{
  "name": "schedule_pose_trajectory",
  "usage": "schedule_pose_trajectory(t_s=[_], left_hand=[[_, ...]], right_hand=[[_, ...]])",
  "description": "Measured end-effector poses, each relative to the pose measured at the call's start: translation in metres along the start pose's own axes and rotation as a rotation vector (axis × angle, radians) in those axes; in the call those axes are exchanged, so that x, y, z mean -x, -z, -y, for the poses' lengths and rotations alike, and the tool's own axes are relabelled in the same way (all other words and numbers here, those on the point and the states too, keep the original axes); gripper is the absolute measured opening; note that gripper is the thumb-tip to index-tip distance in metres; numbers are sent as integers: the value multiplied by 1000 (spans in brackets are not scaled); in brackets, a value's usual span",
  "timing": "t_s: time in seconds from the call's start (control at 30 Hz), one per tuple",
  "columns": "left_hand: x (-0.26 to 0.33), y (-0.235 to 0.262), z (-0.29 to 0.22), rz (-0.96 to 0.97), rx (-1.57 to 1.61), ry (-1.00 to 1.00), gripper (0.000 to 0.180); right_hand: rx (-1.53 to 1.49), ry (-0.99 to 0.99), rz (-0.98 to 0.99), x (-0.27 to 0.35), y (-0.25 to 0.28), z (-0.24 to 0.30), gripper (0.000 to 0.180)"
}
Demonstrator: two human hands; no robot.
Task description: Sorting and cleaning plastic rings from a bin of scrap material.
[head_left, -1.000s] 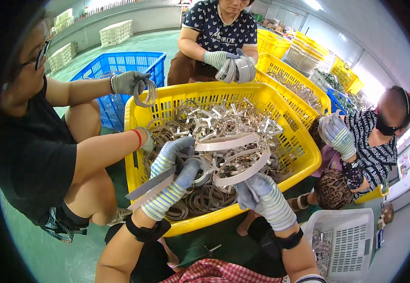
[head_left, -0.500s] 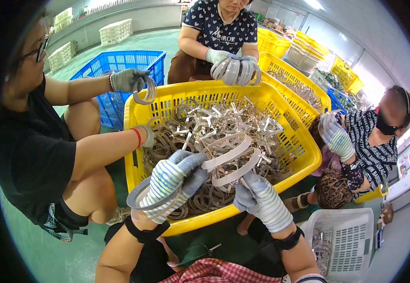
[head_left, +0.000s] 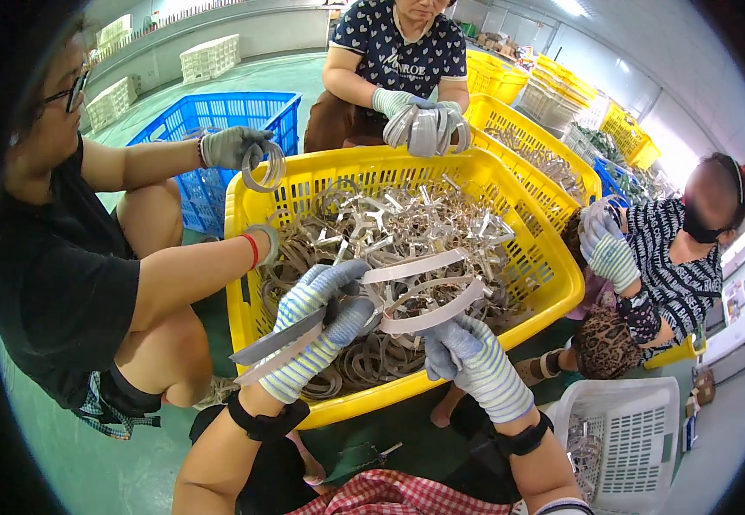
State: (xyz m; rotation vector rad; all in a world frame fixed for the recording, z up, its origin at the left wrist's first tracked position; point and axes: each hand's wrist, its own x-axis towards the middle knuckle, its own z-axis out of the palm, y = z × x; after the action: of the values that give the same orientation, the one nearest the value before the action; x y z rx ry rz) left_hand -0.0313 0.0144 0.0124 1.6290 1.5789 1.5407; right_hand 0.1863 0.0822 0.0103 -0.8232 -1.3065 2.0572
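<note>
Both my hands wear white gloves with coloured stripes and grey fingertips. My left hand (head_left: 321, 330) is closed on a few flat rings. Among them a grey ring (head_left: 274, 342) sticks out behind the palm, and a pale beige ring (head_left: 415, 267) reaches out past the fingertips. My right hand (head_left: 479, 360) pinches the lower edge of another beige ring (head_left: 437, 318), just below the first. These two rings touch or overlap at my left fingers. Under my hands a yellow crate (head_left: 364, 409) holds a tangled heap of rings and shiny metal strips (head_left: 389, 225).
A person at the left (head_left: 55, 283) reaches into the crate and holds rings. One opposite (head_left: 398, 60) grips a ring bundle; another at the right (head_left: 677, 257) also holds rings. Around stand a blue crate (head_left: 185, 199), another yellow crate (head_left: 578, 167) and a white basket (head_left: 642, 446).
The rings in my hands have tilted and now show more edge-on. My left hand has turned slightly, and the right fingers have shifted a little along the lower ring.
</note>
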Motion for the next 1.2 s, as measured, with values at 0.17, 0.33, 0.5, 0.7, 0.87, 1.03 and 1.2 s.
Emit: schedule_pose_trajectory(t_s=[0.17,0.33,0.5,0.7,0.87,1.03,1.2], left_hand=[[-1,3,-9,19,-73,-97,32],[2,0,-11,39,-143,-194,31],[5,-6,3,240,80,-106,23],[24,-23,-22,801,-184,-357,30],[33,-39,-5,933,-231,-487,40],[45,-50,11,837,-92,-374,37],[25,-45,0,677,-191,-417,36]], right_hand=[[-64,-13,3,1,-2,2,33],[-130,-25,-24,-1,-1,1,32],[-2,141,-3,-5,9,-12,35],[1444,548,46,0,-1,-13,48],[2012,1113,-38,6,3,-22,50],[588,94,251,8,-4,-14,50],[-13,-114,103,5,-8,-3,46]])
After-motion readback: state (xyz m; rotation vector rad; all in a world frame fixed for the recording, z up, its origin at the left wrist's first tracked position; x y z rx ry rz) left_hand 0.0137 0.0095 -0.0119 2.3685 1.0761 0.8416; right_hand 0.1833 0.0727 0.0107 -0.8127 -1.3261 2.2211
